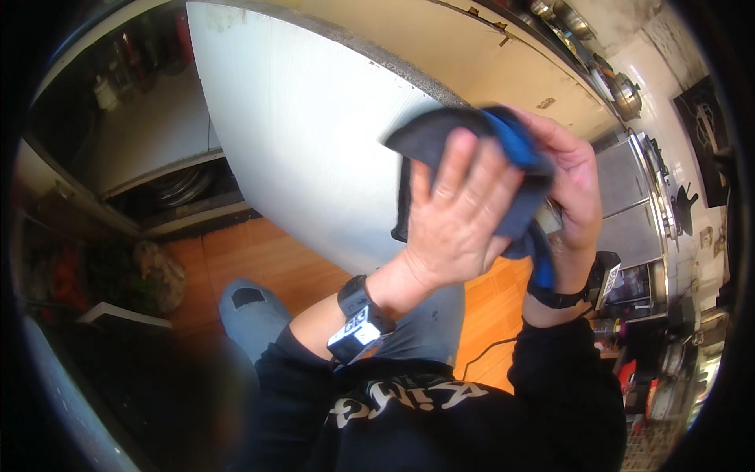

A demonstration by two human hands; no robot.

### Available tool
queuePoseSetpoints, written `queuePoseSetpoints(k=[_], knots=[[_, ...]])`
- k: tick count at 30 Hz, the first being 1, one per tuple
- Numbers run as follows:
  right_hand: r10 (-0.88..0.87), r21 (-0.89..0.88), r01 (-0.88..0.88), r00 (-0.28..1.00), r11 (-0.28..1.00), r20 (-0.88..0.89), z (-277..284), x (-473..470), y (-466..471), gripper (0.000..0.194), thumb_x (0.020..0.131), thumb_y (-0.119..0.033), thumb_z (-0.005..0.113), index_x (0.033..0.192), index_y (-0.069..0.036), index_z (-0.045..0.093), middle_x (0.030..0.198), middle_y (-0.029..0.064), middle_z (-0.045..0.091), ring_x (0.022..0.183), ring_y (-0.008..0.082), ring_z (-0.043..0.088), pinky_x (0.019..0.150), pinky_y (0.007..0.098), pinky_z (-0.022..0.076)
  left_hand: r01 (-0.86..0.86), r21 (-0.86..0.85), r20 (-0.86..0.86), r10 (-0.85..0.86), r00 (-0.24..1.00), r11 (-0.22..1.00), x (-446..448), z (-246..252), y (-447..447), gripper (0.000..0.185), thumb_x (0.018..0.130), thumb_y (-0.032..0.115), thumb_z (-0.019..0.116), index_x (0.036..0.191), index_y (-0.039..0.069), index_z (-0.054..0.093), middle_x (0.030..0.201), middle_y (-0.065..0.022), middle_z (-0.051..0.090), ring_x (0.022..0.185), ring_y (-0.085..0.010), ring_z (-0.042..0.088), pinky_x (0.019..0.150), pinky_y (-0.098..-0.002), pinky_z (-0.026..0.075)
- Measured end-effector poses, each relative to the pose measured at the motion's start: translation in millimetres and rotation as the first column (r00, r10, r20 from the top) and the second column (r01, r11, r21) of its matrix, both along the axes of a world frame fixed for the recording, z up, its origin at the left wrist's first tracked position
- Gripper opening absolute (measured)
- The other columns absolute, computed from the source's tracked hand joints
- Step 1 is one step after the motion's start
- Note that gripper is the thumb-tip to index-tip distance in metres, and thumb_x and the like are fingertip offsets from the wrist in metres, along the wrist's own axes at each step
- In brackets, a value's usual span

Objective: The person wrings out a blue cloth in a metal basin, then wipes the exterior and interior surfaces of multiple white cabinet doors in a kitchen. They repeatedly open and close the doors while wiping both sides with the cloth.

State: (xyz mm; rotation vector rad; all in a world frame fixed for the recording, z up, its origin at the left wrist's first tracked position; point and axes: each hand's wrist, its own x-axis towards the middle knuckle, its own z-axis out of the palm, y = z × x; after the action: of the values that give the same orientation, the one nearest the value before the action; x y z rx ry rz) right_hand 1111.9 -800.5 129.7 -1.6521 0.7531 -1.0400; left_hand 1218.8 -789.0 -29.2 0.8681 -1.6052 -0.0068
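Observation:
A dark grey and blue cloth [439,133] is bunched between my two hands at the free edge of a white cabinet door [307,130] that stands open. My left hand [460,212] lies over the near side of the cloth, fingers spread and blurred. On the far side, my right hand [572,177] curls around the cloth, its fingertips partly hidden. Part of the cloth hangs down by my right wrist. A black door handle [401,227] shows beside my left hand, partly covered by the hand and cloth.
Bottles [106,91] stand inside the cabinet at left, above stacked dishes [183,187]. A bag with produce [156,277] sits low at left. Metal pots [626,97] and a steel-fronted unit [628,183] are at right. A black cable [483,353] crosses the wood-look floor [277,251].

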Motion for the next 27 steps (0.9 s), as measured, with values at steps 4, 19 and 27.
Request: queuePoseSetpoints(k=[4, 19, 27], knots=[[0.051, 0.018, -0.05, 0.998, 0.999, -0.025, 0, 0, 0, 0.046, 0.083, 0.0, 0.059, 0.127, 0.01, 0.052, 0.106, 0.0121, 0.065, 0.097, 0.0117, 0.061, 0.087, 0.022, 0.0456, -0.054, -0.259, 0.119, 0.087, 0.989, 0.964, 20, -22, -4, 0.047, 0.083, 0.034, 0.048, 0.124, 0.014, 0.061, 0.141, -0.0097, 0.046, 0.141, -0.0257, 0.028, 0.111, -0.0574, 0.014], [0.047, -0.033, -0.047, 0.999, 0.998, 0.02, 0, 3, 6, 0.049, 0.081, 0.005, 0.06, 0.129, 0.01, 0.05, 0.106, 0.0133, 0.066, 0.095, 0.011, 0.061, 0.081, 0.0194, 0.0447, -0.071, 0.018, -0.217, 0.074, 0.973, 0.997, 46, 13, -21, 0.053, 0.065, 0.021, 0.062, 0.114, -0.001, 0.058, 0.126, -0.0259, 0.051, 0.131, -0.0498, 0.034, 0.104, -0.0656, 0.022], [0.037, -0.08, -0.038, 0.999, 0.996, -0.011, -3, 1, 3, 0.047, 0.082, 0.004, 0.061, 0.128, 0.007, 0.052, 0.104, 0.0096, 0.065, 0.091, 0.0089, 0.06, 0.078, 0.0186, 0.0453, 0.069, -0.207, 0.182, -0.031, 0.983, 0.976, 38, -66, -5, 0.044, 0.075, 0.032, 0.056, 0.112, 0.008, 0.063, 0.116, -0.0089, 0.06, 0.118, -0.0313, 0.051, 0.099, -0.0551, 0.032]])
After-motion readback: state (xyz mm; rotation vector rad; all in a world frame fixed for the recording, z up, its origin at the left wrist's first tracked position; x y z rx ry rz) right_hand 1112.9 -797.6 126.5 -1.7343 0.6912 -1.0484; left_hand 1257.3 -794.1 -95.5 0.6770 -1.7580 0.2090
